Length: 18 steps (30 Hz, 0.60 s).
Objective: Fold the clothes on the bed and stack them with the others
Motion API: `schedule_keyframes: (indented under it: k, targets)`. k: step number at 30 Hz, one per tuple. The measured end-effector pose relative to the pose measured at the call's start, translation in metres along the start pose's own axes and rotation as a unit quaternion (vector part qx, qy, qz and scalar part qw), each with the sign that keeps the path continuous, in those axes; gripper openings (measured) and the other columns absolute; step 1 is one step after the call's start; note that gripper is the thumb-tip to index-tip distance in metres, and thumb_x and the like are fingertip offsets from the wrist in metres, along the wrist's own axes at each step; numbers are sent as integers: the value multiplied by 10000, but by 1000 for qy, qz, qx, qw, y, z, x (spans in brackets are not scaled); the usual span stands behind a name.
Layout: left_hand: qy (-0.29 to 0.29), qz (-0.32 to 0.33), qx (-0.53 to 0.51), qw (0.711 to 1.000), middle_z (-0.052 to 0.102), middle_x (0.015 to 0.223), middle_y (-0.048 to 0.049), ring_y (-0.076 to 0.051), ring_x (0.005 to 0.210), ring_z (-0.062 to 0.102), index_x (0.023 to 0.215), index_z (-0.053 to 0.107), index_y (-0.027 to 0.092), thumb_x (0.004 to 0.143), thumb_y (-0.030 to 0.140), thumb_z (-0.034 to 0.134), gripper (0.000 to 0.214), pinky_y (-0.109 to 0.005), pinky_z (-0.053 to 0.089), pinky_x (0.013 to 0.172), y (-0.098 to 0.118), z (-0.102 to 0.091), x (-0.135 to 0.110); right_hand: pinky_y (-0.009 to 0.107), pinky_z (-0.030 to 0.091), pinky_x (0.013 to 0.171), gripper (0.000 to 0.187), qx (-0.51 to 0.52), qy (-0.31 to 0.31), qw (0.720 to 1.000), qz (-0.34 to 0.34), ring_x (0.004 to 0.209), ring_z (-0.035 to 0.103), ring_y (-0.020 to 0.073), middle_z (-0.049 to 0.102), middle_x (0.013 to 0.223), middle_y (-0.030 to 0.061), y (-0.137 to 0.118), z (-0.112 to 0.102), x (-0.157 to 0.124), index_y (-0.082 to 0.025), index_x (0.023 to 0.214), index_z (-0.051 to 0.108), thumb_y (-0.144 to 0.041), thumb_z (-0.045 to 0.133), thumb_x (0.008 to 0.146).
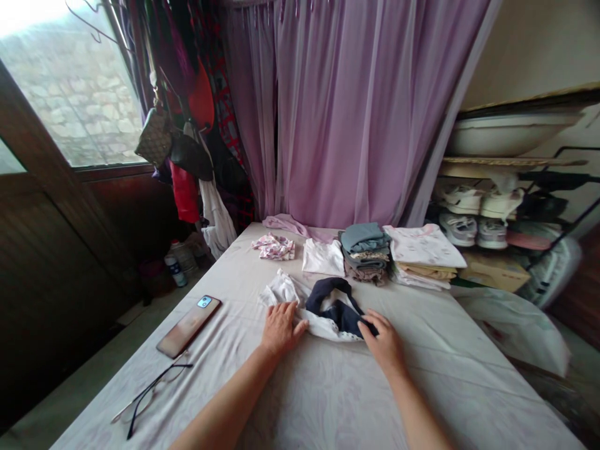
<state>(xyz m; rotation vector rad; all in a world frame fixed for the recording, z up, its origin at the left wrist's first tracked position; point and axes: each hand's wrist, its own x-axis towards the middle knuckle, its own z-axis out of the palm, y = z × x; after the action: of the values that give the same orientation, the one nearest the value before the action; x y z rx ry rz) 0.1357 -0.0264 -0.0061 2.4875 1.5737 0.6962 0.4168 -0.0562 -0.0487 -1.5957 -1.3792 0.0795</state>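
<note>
A white garment (323, 325) with a navy blue part (347, 317) lies loosely bunched on the sheet-covered surface. The navy section forms a loop around a pale gap. My left hand (281, 328) rests palm down on the white cloth at its left, with fingers laid out and thumb apart. At the right end, my right hand (383, 340) has its thumb and fingers on the edge of the navy cloth, which seems pinched between them. The garment's kind is hard to make out in this crumpled state.
Behind stand a folded white garment (323, 257), a stack of dark folded clothes (365, 253), a stack of light ones (424, 247) and a patterned pink cloth (274, 247). A phone (190, 326) and eyeglasses (150, 390) lie left. A shoe rack (482, 206) stands right.
</note>
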Motion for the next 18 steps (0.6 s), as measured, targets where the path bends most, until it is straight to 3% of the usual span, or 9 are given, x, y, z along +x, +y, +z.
schedule_keyframes:
  k: [3, 6, 9, 12, 15, 18]
  targets:
    - [6, -9, -3, 1000, 692, 1061, -88, -261, 1038, 609, 1120, 647, 235, 881, 434, 604, 314, -469, 377, 993, 1, -4, -1, 457, 519, 903, 336, 5, 11, 1000, -4, 968, 670, 288, 735, 1034, 128, 3, -1, -1, -213, 742, 699, -490, 512, 768]
    - [18, 13, 4, 1000, 701, 900, -40, -232, 953, 619, 906, 665, 246, 877, 334, 613, 107, -499, 312, 1056, 1, -4, -4, 454, 504, 921, 384, 12, 100, 994, 33, 980, 661, 293, 731, 1034, 151, 6, -7, -2, -187, 804, 694, -512, 490, 789]
    - [15, 95, 14, 995, 695, 858, -18, -210, 958, 615, 848, 636, 247, 887, 253, 570, 77, -523, 195, 1141, 2, -3, -7, 460, 501, 899, 472, 7, 191, 973, 126, 994, 652, 313, 716, 1073, 186, 10, -13, -3, -138, 934, 696, -532, 473, 797]
    - [24, 143, 14, 989, 695, 870, -24, -202, 1001, 613, 861, 616, 237, 909, 213, 511, 118, -523, 136, 1171, 4, -2, -9, 449, 507, 855, 507, 16, 203, 962, 185, 956, 656, 315, 719, 1047, 185, 13, -15, -4, -117, 1005, 692, -514, 470, 781]
    - [23, 171, 31, 984, 675, 794, -27, -185, 874, 631, 872, 604, 225, 932, 186, 436, 183, -491, 235, 1140, 5, -2, -10, 445, 498, 871, 466, 12, 179, 967, 178, 967, 654, 309, 720, 1042, 161, 13, -14, -7, -129, 1016, 692, -426, 466, 736]
    - [-9, 206, 53, 977, 658, 732, -36, -180, 732, 624, 878, 600, 212, 938, 212, 413, 196, -399, 430, 945, 5, -3, -11, 449, 492, 898, 481, -1, 174, 971, 162, 997, 653, 305, 714, 1071, 161, 9, -14, -10, -122, 1056, 681, -355, 436, 713]
